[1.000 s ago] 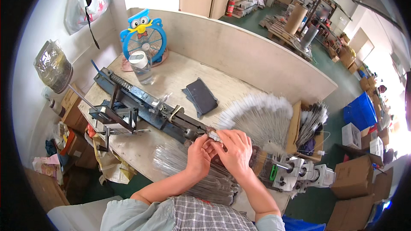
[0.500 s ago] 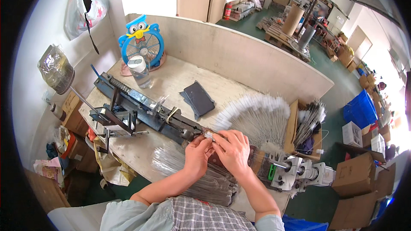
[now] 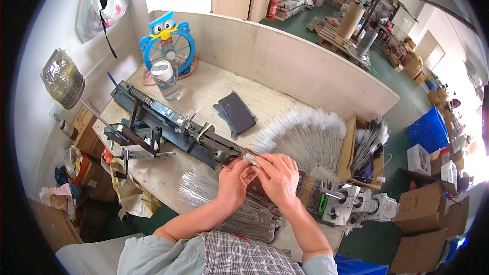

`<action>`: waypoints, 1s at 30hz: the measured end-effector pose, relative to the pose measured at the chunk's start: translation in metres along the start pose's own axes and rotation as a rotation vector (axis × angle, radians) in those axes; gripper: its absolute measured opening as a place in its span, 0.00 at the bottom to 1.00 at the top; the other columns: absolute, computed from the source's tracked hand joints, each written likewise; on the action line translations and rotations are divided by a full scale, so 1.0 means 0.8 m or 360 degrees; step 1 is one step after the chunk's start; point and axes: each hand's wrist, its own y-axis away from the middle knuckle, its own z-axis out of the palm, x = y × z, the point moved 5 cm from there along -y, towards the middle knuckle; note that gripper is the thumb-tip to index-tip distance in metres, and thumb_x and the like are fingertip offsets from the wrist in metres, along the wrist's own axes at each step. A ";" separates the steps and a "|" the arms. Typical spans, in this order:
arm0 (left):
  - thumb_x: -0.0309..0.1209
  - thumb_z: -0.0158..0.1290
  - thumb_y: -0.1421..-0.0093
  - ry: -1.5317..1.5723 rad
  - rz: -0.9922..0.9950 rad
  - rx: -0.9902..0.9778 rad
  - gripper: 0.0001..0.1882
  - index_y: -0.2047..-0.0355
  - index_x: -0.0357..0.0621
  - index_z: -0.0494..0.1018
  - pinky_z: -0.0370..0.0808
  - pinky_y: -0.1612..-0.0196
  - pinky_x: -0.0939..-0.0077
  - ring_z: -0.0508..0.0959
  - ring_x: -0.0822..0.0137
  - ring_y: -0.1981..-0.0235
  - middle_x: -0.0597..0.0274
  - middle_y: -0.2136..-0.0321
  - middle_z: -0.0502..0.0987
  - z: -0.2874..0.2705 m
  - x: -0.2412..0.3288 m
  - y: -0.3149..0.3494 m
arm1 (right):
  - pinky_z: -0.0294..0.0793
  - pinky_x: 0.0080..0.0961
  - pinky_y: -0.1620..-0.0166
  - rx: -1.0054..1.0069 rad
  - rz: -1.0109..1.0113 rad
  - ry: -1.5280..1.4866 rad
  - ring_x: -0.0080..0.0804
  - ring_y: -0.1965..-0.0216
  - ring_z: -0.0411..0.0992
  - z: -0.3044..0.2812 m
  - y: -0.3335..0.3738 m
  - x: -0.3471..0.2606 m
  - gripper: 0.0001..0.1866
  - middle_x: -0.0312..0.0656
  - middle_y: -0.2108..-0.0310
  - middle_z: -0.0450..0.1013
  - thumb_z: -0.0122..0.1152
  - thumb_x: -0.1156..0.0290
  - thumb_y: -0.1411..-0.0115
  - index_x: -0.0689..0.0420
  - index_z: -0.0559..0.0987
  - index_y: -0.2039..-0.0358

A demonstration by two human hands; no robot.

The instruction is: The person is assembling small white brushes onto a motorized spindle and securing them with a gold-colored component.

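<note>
The fingertips of my right hand point(image 3: 277, 175) seem to be pinched on a small, pale, narrow piece point(image 3: 250, 158). The curled fingers of my left hand point(image 3: 235, 179) meet it from the other side; whether they grip it too, I cannot tell, as my knuckles cover the contact. The piece sits at the right-hand end of a long, dark metal bar fixture point(image 3: 218, 143), which runs slantwise from near the far-left corner of the pale worktop point(image 3: 209, 81) toward its front edge.

I judge this piece to be partway through: it is at my fingers, not laid aside. Below my wrists, along the front edge, lies a thick heap of thin, silvery metal wires point(image 3: 254, 219), to my eye a supply for work to come. Beyond my right hand, toward the far-right part, spreads a fan of thin grey wires with fluffy white ends point(image 3: 310, 140); these look further along, perhaps finished. More such wires stand in an open brown cardboard box point(image 3: 348, 147) at the right edge. By the near-right corner is a silvery metal block unit with a green part point(image 3: 346, 206). I cannot count what is done or left, but plenty of wires lie on both sides.
</note>
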 end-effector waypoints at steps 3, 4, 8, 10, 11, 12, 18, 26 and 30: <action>0.28 0.50 0.41 -0.0022 -0.0034 0.0046 0.06 0.62 0.43 0.71 0.73 0.61 0.76 0.76 0.73 0.67 0.67 0.66 0.76 -0.001 -0.002 0.002 | 0.66 0.29 0.60 -0.0034 0.0010 0.0018 0.31 0.61 0.71 0.000 0.003 0.002 0.11 0.31 0.66 0.74 0.66 0.68 0.54 0.50 0.81 0.67; 0.28 0.50 0.40 -0.0036 -0.0012 0.0033 0.06 0.62 0.43 0.71 0.73 0.61 0.77 0.76 0.73 0.67 0.66 0.66 0.76 0.000 -0.001 0.002 | 0.66 0.29 0.60 -0.0056 0.0013 0.0016 0.31 0.61 0.71 0.001 0.003 0.003 0.11 0.31 0.66 0.73 0.66 0.68 0.54 0.50 0.81 0.67; 0.28 0.48 0.39 -0.0064 0.0017 0.0005 0.06 0.62 0.43 0.71 0.72 0.62 0.78 0.76 0.73 0.67 0.66 0.67 0.76 0.000 -0.002 0.000 | 0.67 0.30 0.61 -0.0051 0.0007 -0.0006 0.33 0.64 0.71 -0.001 -0.002 0.001 0.11 0.33 0.67 0.74 0.67 0.69 0.55 0.53 0.81 0.68; 0.29 0.49 0.40 -0.0052 0.0015 0.0011 0.07 0.62 0.43 0.71 0.72 0.62 0.77 0.76 0.73 0.67 0.66 0.67 0.76 0.001 -0.002 0.000 | 0.67 0.30 0.61 -0.0056 0.0007 -0.0013 0.33 0.64 0.71 0.000 -0.004 0.002 0.11 0.33 0.67 0.74 0.67 0.69 0.55 0.53 0.81 0.68; 0.29 0.50 0.40 -0.0041 0.0016 0.0015 0.07 0.62 0.42 0.71 0.72 0.61 0.77 0.76 0.73 0.67 0.66 0.67 0.76 0.002 -0.002 0.000 | 0.67 0.29 0.61 -0.0059 0.0005 -0.0021 0.33 0.64 0.71 0.000 -0.004 0.003 0.11 0.33 0.67 0.74 0.67 0.69 0.55 0.53 0.81 0.68; 0.29 0.50 0.40 -0.0040 0.0015 0.0015 0.07 0.62 0.42 0.71 0.72 0.61 0.77 0.76 0.73 0.67 0.66 0.67 0.76 0.002 -0.002 -0.001 | 0.67 0.29 0.61 -0.0060 0.0005 -0.0020 0.33 0.64 0.71 -0.001 -0.004 0.003 0.11 0.33 0.67 0.74 0.67 0.69 0.55 0.53 0.81 0.68; 0.45 0.41 0.36 0.0084 -0.0064 -0.0063 0.20 0.59 0.40 0.68 0.71 0.54 0.70 0.75 0.67 0.61 0.59 0.62 0.75 0.003 0.002 -0.002 | 0.66 0.32 0.59 -0.0189 0.0177 0.0106 0.33 0.60 0.69 -0.016 -0.005 0.003 0.10 0.33 0.68 0.73 0.64 0.67 0.53 0.53 0.80 0.68; 0.56 0.34 0.36 -0.0125 -0.0071 -0.0059 0.29 0.58 0.40 0.65 0.70 0.51 0.66 0.73 0.64 0.58 0.56 0.59 0.71 0.001 0.004 0.012 | 0.66 0.33 0.59 -0.0379 0.0107 0.0171 0.36 0.62 0.68 -0.012 0.014 0.005 0.04 0.37 0.75 0.71 0.61 0.71 0.53 0.55 0.76 0.77; 0.53 0.33 0.34 -0.0295 -0.0078 -0.0126 0.29 0.48 0.40 0.62 0.67 0.48 0.68 0.71 0.63 0.51 0.55 0.49 0.68 0.001 0.004 0.015 | 0.66 0.33 0.59 -0.0353 0.0134 0.0120 0.35 0.62 0.68 -0.021 0.010 0.012 0.05 0.35 0.73 0.72 0.62 0.69 0.53 0.54 0.77 0.75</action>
